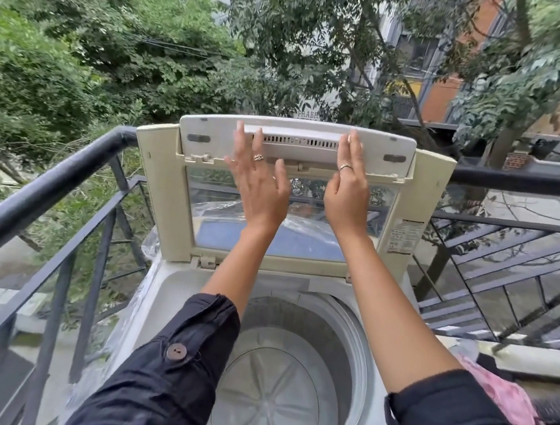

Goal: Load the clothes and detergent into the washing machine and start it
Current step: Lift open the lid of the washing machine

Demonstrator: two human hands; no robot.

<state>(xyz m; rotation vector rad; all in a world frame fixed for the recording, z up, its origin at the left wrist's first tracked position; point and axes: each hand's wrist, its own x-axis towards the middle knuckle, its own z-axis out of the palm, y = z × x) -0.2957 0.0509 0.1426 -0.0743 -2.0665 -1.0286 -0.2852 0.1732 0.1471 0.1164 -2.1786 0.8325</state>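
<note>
A top-loading washing machine (159, 303) stands on a balcony with its folding lid (421, 204) raised upright. The drum (276, 391) below is bare, with only the pulsator showing. My left hand (257, 183) and my right hand (346, 191) are flat against the lid's inner face, fingers spread and reaching up to the vented upper panel (298, 142). Neither hand holds anything. Pink clothes (509, 402) lie at the right, beside my right forearm. No detergent is in view.
A black metal railing (72, 167) runs behind and left of the machine. Clear plastic wrap (149, 245) clings to the machine's back. A metal staircase (502, 282) drops away on the right. Trees and buildings fill the background.
</note>
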